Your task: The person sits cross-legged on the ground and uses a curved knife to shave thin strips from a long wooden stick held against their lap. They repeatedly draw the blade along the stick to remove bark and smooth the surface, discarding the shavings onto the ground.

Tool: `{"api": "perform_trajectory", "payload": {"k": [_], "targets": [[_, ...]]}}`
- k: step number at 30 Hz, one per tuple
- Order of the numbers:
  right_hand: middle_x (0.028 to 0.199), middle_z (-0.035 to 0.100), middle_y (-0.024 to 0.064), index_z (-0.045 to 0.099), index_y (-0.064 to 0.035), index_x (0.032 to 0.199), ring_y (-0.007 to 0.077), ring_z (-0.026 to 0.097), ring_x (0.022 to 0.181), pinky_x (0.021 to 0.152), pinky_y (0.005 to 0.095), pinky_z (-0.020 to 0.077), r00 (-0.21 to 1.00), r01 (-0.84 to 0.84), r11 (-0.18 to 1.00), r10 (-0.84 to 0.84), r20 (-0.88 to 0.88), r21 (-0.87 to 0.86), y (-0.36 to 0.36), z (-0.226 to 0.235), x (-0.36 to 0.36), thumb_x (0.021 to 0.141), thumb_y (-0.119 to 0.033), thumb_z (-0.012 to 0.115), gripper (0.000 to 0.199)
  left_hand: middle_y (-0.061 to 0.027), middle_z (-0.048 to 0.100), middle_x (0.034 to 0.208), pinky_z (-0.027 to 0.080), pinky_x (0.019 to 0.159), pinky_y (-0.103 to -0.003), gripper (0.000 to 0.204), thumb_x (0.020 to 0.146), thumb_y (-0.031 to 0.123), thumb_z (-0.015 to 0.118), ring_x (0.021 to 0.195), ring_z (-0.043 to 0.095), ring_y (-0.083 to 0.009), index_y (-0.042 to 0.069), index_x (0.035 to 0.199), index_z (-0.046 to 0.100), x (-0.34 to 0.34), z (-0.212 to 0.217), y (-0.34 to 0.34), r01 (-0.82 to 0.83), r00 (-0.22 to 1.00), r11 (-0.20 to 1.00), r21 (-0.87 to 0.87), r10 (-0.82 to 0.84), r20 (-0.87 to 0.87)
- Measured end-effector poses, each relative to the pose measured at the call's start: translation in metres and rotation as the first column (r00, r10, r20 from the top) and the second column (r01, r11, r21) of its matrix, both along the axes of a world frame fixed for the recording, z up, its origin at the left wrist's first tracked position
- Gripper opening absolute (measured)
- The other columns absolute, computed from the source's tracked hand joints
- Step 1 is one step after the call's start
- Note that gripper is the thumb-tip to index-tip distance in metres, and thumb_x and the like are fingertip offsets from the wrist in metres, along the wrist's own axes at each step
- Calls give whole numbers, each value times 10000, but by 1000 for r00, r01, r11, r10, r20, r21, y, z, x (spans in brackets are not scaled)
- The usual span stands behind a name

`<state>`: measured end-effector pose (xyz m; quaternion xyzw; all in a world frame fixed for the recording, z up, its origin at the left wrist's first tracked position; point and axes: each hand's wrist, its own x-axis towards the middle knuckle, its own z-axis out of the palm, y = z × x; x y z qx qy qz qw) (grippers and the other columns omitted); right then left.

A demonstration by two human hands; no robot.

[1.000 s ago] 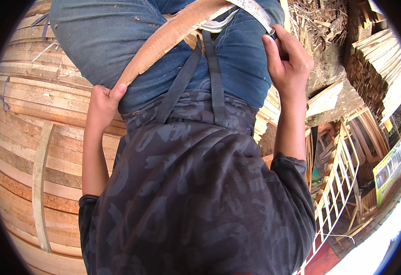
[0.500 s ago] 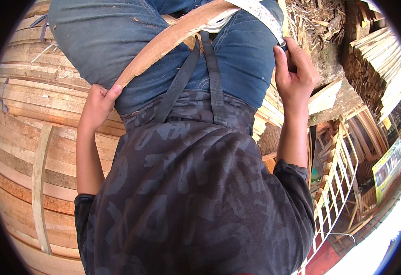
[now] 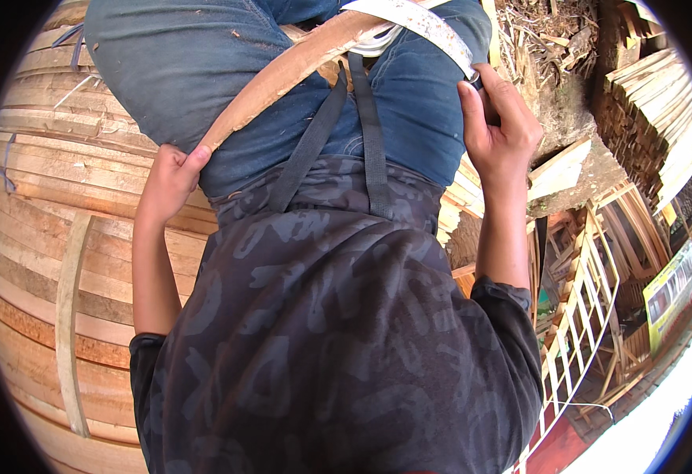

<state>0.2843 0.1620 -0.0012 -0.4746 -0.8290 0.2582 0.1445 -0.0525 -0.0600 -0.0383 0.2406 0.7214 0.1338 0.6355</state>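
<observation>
Across my thighs runs a long, flat wooden strip point(image 3: 282, 77), bent by the lens, its near end at my left hip. My left hand point(image 3: 175, 178) is closed on that near end, thumb on top. My right hand point(image 3: 504, 122), beside my right thigh, is closed around the dark handle of a long blade, seemingly a machete point(image 3: 433, 30); most of the handle is hidden by the fingers. The pale, speckled metal blade slants up and left and overlaps the strip's far part. Whether its edge touches the wood I cannot tell.
Stacked planks point(image 3: 109, 292) fill the left side, with an upright batten point(image 3: 69, 316) against them. Bundled laths point(image 3: 654, 118) stand at the far right, near wood shavings point(image 3: 547, 39). A pale lattice frame point(image 3: 575, 308) is at the lower right. Two dark straps point(image 3: 371, 134) hang at my waist.
My right hand and the blade have shifted a little to the left, so the blade covers more of the strip's far part. My left hand has stayed in place on the strip.
</observation>
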Motion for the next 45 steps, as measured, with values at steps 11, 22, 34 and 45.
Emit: {"api": "perform_trajectory", "payload": {"k": [11,22,34,45], "targets": [[656,615,72,695,-48,985,147,586,536,513,268,459,997,44,987,-54,61,158,28,-12,13,818,-156,736,204,38,314,408,237,391,-284,672,883,483,621,413,304,-63,77,415,359,2,-1,0,-6,1000,1000,-3,6,-16],[745,692,66,708,-74,971,188,674,630,569,291,519,959,157,895,-239,152,419,61,-34,45,827,-242,718,221,38,313,411,243,393,-288,674,875,483,634,415,302,-66,76,415,358,8,5,5,-22,999,1000,-4,22,-39],[631,574,51,687,-48,980,147,548,520,512,265,442,995,95,987,-91,-36,133,3,-6,-5,799,-118,747,203,55,271,476,183,406,-259,600,940,478,546,429,229,-57,135,532,271,-3,-8,-9,-84,986,996,-35,88,141],[623,568,48,685,-65,966,152,545,517,510,269,443,994,113,980,-113,-11,166,2,-16,3,785,-124,754,202,58,269,474,206,402,-263,627,922,496,569,444,230,-59,151,500,259,-4,-1,3,-88,974,996,-21,91,209]]}}
